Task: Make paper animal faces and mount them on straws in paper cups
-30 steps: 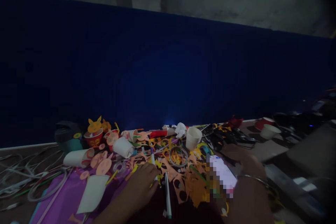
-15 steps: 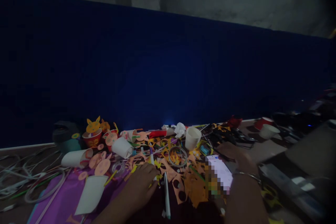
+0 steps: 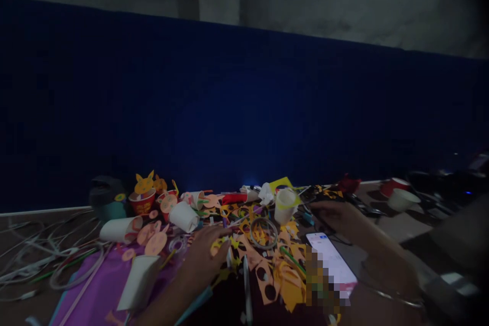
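My left hand (image 3: 202,254) reaches over the paper scraps at left of centre, fingers stretched apart and nothing plainly gripped. A white marker (image 3: 247,290) lies just right of it. My right hand (image 3: 330,214) is stretched forward at the right, its fingertips at the corner of a yellow paper sheet (image 3: 281,183) that it seems to pinch; the cup hides part of the sheet. That white paper cup (image 3: 284,209) stands in front of it. A roll of clear tape (image 3: 263,233) rests on orange and yellow paper cutouts (image 3: 288,282). Beneath my right forearm lies a lit phone (image 3: 332,262).
Purple paper (image 3: 89,280), a tilted white cup (image 3: 139,282) and tangled white cables (image 3: 26,249) lie at the left. Red cups (image 3: 142,201) with paper animal faces stand behind, near a blue partition (image 3: 244,102). Another red cup (image 3: 393,187) is at the right.
My right hand has moved forward and left, to the white cup; the yellow sheet now shows behind that cup. My left hand has shifted slightly, its fingers more stretched. The view has swung a little left.
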A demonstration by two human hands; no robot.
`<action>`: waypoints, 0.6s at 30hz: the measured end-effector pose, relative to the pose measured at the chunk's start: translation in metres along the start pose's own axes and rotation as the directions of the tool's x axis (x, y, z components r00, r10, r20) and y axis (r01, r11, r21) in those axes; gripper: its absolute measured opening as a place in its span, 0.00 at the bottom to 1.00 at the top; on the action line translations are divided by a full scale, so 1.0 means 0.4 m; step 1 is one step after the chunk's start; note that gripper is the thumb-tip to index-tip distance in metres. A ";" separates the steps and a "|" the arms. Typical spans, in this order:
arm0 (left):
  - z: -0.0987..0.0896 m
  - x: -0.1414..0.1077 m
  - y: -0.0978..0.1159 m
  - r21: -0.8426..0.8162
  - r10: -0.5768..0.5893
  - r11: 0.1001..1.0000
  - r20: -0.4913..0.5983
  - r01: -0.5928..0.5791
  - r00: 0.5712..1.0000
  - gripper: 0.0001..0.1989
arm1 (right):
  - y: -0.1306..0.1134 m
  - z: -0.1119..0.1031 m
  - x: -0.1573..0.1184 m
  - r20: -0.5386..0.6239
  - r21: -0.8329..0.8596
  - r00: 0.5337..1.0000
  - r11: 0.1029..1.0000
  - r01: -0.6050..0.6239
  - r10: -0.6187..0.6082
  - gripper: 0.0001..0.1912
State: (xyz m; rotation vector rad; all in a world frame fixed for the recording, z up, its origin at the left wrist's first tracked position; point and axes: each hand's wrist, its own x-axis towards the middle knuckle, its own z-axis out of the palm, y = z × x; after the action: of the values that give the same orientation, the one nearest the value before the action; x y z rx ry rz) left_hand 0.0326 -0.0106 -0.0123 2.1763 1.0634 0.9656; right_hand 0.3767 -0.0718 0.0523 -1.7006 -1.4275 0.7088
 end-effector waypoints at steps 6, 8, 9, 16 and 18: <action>-0.061 0.036 0.025 -0.309 -0.229 0.929 -0.042 0.205 0.973 0.21 | -0.118 0.116 0.008 0.453 -0.120 0.876 0.962 0.247 -0.169 0.18; -0.069 0.036 0.020 -0.313 -0.197 0.929 0.025 0.195 0.980 0.16 | -0.143 0.143 0.010 0.551 -0.114 0.809 0.943 0.312 -0.202 0.20; -0.070 0.034 0.015 -0.324 -0.191 0.924 0.070 0.203 0.979 0.13 | -0.152 0.153 0.010 0.586 -0.103 0.782 0.938 0.331 -0.212 0.22; -0.063 0.023 -0.024 -0.618 -0.319 0.717 0.122 0.324 0.940 0.03 | -0.174 0.208 0.023 0.595 -0.011 0.780 0.969 0.248 -0.193 0.19; -0.059 0.025 -0.032 -0.772 -0.416 0.549 0.080 0.320 0.906 0.05 | -0.181 0.236 0.027 0.542 0.075 0.822 0.984 0.160 -0.175 0.20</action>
State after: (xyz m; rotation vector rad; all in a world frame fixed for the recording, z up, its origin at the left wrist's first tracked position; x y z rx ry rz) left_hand 0.0126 0.0082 -0.0033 1.1280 0.8636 1.0798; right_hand 0.2631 -0.0372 0.0639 -1.3777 -1.9199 1.1733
